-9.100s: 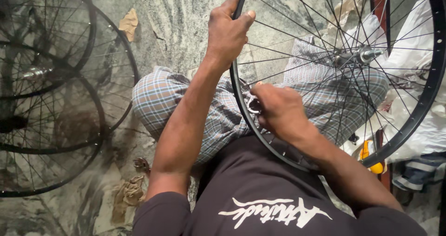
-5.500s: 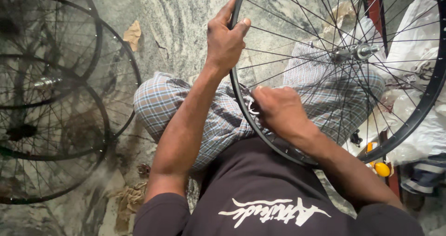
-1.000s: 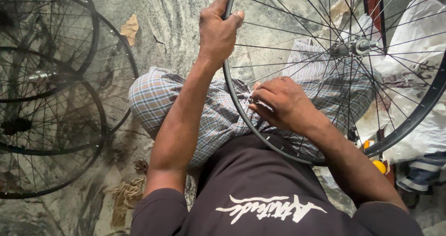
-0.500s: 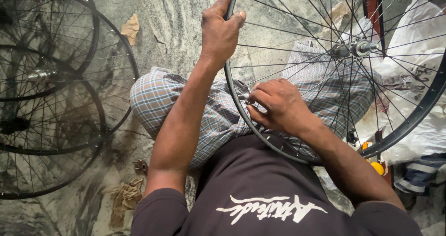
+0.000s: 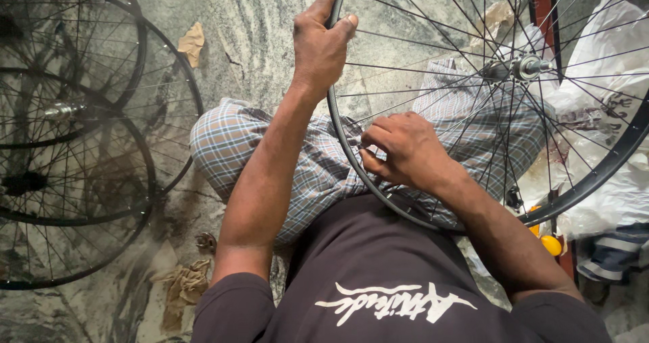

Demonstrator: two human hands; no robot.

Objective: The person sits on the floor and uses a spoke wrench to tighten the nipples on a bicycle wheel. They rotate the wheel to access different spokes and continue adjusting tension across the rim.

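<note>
Here the left hand [image 5: 321,45] is gripping the rim [image 5: 341,147] of the wheel standing across the lap, while the right hand [image 5: 402,150] is pinching a spoke [image 5: 433,89] by the rim. Other wheels [image 5: 74,140] are lying on the floor.

White plastic bags [image 5: 608,93], crumpled and faintly printed in dark ink, lie heaped at the right edge of the floor behind the wheel spokes; a scrap of brown paper [image 5: 191,42] lies on the grey stone floor at upper left; no labels, signs or screens in view
</note>
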